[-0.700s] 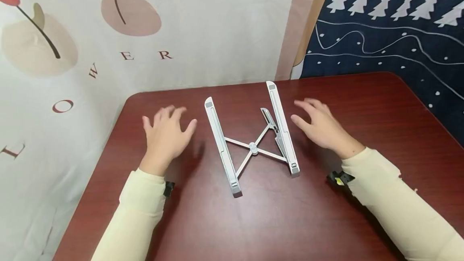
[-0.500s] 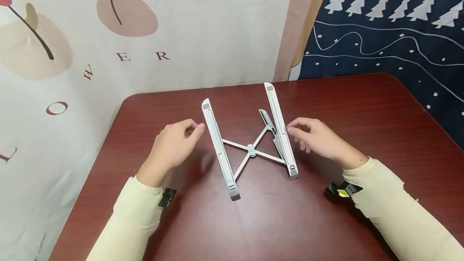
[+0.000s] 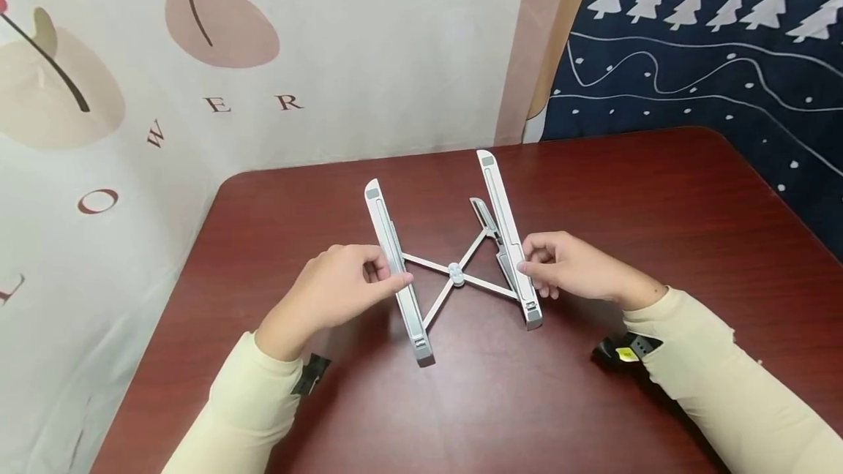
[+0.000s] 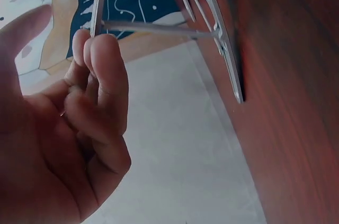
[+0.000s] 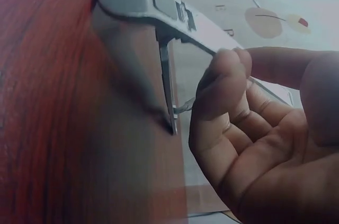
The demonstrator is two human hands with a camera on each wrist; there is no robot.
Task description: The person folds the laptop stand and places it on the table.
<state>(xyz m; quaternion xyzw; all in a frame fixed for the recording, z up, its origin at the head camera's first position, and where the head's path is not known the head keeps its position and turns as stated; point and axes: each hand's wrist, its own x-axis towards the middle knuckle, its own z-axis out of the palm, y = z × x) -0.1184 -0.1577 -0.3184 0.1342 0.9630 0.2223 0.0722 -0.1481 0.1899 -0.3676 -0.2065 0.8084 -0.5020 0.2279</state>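
A silver folding laptop stand (image 3: 456,274) stands unfolded on the dark red table, its two long bars joined by crossed struts. My left hand (image 3: 332,291) is at the left bar (image 3: 394,262). Its thumb reaches over that bar, and its bent fingers touch the bar's outer side. In the left wrist view, a gap shows between the thumb (image 4: 26,30) and the bar. On the other side, my right hand (image 3: 573,269) pinches the lower part of the right bar (image 3: 502,214) between thumb and fingers. The right fingertips (image 5: 225,70) meet the bar's edge in the right wrist view.
Around the stand lies the dark red tabletop (image 3: 500,401). A white printed cloth (image 3: 395,57) hangs behind it, and a navy cloth with white trees (image 3: 698,79) hangs at the back right. Black wrist devices (image 3: 622,350) sit at both sleeves.
Both hands have moved in to the stand from either side. The left thumb now lies over the left bar, and the right hand has taken hold of the right bar. The stand stays in place.
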